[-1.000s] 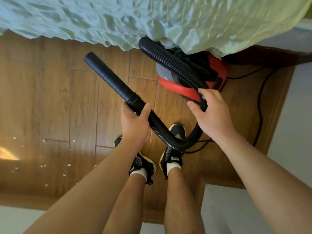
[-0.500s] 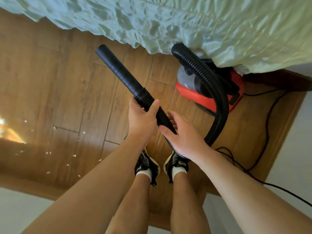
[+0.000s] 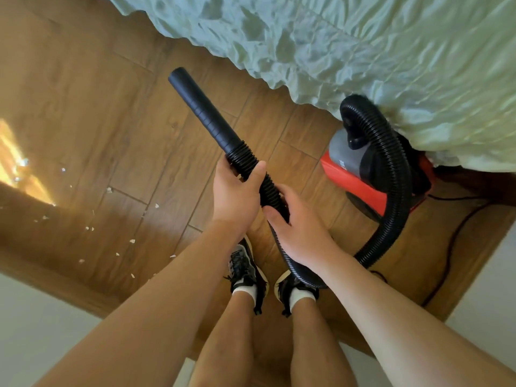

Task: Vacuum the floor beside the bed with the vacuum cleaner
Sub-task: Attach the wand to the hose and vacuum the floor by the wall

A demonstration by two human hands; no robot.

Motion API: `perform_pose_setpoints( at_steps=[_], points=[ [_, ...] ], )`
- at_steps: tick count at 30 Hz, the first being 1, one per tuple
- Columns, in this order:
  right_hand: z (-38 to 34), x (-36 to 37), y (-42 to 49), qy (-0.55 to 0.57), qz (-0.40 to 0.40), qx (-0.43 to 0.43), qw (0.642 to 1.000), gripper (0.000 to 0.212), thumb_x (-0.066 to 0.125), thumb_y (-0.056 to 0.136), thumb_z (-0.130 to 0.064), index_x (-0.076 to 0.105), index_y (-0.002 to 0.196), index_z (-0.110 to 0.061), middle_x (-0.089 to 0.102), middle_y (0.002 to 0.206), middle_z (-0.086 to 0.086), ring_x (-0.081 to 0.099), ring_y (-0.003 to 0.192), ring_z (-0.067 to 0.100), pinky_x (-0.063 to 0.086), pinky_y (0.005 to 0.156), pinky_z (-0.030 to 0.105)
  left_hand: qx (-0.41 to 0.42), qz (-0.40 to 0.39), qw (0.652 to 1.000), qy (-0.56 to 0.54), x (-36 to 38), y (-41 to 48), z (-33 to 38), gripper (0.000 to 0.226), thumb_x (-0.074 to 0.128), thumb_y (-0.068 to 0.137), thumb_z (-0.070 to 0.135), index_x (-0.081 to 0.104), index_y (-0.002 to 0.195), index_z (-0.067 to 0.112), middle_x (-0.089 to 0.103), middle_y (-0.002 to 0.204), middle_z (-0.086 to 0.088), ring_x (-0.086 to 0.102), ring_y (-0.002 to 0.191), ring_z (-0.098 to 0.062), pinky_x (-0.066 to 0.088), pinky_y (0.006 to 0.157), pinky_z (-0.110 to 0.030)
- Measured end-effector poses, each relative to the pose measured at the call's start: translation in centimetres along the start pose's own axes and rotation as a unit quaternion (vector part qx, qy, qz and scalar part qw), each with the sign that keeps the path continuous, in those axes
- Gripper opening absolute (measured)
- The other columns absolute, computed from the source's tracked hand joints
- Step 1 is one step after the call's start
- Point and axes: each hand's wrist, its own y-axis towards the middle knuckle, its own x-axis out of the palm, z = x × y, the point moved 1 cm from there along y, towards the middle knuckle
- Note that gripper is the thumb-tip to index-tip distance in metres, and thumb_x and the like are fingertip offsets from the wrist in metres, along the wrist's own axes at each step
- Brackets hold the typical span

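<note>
Wooden floor (image 3: 83, 113), left hand (image 3: 236, 195) and right hand (image 3: 300, 230) both wrapped around hose (image 3: 269, 188)

One head-worn wide-angle view, looking steeply down from above, close over both forearms, wooden floor (image 3: 83, 113) below, bed (image 3: 391, 51) edge at far right, feet near.

Red vacuum cleaner (image 3: 363, 180) beside bed (image 3: 391, 51)

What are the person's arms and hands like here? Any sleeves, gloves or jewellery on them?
Both arms are bare as far as the view shows, with no sleeves in sight. The left hand and right hand wear no gloves, and no rings, watch or bracelets show on the fingers or wrists.
</note>
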Motion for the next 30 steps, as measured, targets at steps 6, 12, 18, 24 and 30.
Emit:
perform_pose_setpoints(
  at_steps=[6, 12, 18, 24, 30],
  points=[
    [-2.7, 2.4, 2.0, -0.001, -0.023, -0.004, 1.0, 0.024, 0.046, 0.105, -0.037, 0.048, 0.129, -0.036, 0.062, 0.104, -0.008, 0.061, 0.089, 0.006, 0.044, 0.07, 0.024, -0.012, 0.038, 0.999, -0.023, -3.6, 1.2, 0.5, 0.028, 0.068, 0.093, 0.03, 0.058, 0.114, 0.016, 0.071, 0.106, -0.007, 0.074, 0.096, -0.018, 0.061, 0.089, -0.046],
    [-6.2, 4.7, 3.4, -0.033, -0.035, -0.024, 0.999, 0.024, 0.043, 0.105, -0.039, 0.054, 0.125, -0.032, 0.061, 0.102, -0.009, 0.06, 0.089, 0.006, 0.045, 0.071, 0.023, -0.029, 0.064, 0.994, -0.081, -7.2, 2.3, 1.2, 0.025, 0.066, 0.097, 0.029, 0.061, 0.116, 0.013, 0.072, 0.105, -0.01, 0.073, 0.094, -0.021, 0.061, 0.087, -0.04],
    [-10.4, 6.8, 5.3, -0.096, -0.069, -0.06, 0.991, 0.019, 0.044, 0.105, -0.04, 0.057, 0.115, -0.03, 0.061, 0.092, -0.008, 0.06, 0.079, 0.007, 0.049, 0.066, 0.026, -0.028, 0.116, 0.985, -0.126, -11.5, 3.5, 2.0, 0.019, 0.06, 0.101, 0.027, 0.062, 0.118, 0.017, 0.069, 0.095, 0.004, 0.067, 0.079, 0.0, 0.053, 0.068, -0.017],
    [-13.1, 8.9, 7.0, -0.158, -0.122, -0.088, 0.976, 0.013, 0.047, 0.105, -0.038, 0.057, 0.108, -0.029, 0.06, 0.085, -0.01, 0.056, 0.071, 0.003, 0.036, 0.059, 0.016, -0.046, 0.168, 0.971, -0.164, -14.7, 3.8, 1.6, 0.016, 0.056, 0.103, 0.027, 0.06, 0.117, 0.019, 0.066, 0.094, 0.005, 0.066, 0.082, -0.007, 0.054, 0.071, -0.021],
    [-14.5, 10.7, 8.5, -0.183, -0.18, -0.081, 0.963, 0.012, 0.048, 0.103, -0.041, 0.057, 0.1, -0.033, 0.06, 0.077, -0.009, 0.056, 0.064, 0.005, 0.035, 0.054, 0.017, -0.065, 0.222, 0.95, -0.211, -16.8, 4.2, 0.6, 0.011, 0.056, 0.103, 0.026, 0.062, 0.111, 0.021, 0.066, 0.089, 0.006, 0.064, 0.078, -0.005, 0.056, 0.073, -0.024]
  ],
)
